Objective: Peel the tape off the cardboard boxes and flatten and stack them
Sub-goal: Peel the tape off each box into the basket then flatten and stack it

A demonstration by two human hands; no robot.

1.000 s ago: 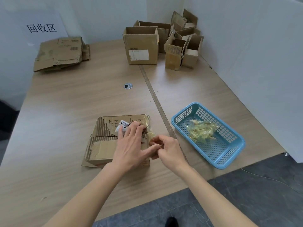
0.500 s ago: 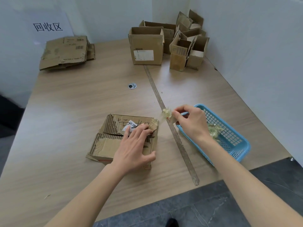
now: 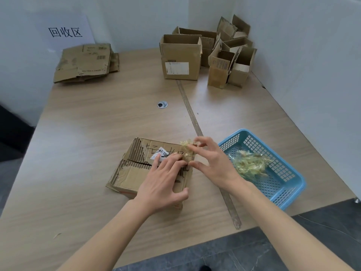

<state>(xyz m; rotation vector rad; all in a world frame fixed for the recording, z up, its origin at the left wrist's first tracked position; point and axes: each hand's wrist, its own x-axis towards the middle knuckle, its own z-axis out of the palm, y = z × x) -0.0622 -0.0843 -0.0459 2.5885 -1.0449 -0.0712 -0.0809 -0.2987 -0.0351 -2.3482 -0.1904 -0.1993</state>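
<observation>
A flattened cardboard box (image 3: 134,173) with torn facing and a barcode label lies on the table in front of me. My left hand (image 3: 164,184) presses flat on its right half, fingers spread over the label area. My right hand (image 3: 213,165) hovers at the box's far right corner, with a crumpled wad of yellowish tape (image 3: 185,143) held at its fingertips. The tape seems to run down to the box corner. A stack of flattened boxes (image 3: 86,62) lies at the far left under a paper sign.
A blue plastic basket (image 3: 287,184) holding crumpled tape (image 3: 250,165) sits just right of my right hand, near the table edge. Several open upright boxes (image 3: 181,55) crowd the far right corner by the white walls. A metal strip (image 3: 193,118) runs along the table.
My right hand has come back left from the basket's edge to the box's far right corner, tape wad still at its fingertips. My left hand stays pressed on the box.
</observation>
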